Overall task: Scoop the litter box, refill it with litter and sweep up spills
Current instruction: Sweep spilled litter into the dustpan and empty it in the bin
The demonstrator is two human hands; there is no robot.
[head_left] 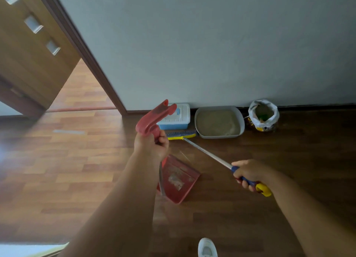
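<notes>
We look down at a dark wooden floor [300, 156] where it meets a pale wall [212, 45]. Our left hand [151, 144] is wrapped around the upright red handle of a dustpan [178, 179], whose tray hangs low in front of us; we cannot tell whether it touches the floor. Our right hand [248, 174] grips the blue end of a broom [208, 152].

The broom's metal pole runs away from that hand, slanting up and to the left. It ends at a blue and yellow brush head lying on the floor beyond the dustpan. The head sits just before the near left corner of the grey litter box [215, 108], which stands against the wall filled with sandy litter.

A blue and white lidded box [180, 117] is just left of the litter box, and an open bag [264, 115] is just right of it.

We judge that the sweep should pull the brush back along the pole's line towards the tray. The left hand is nearer the tray and the right hand steers. Bare floor lies open between brush and tray, with the wall and boxes close behind the brush.
</notes>
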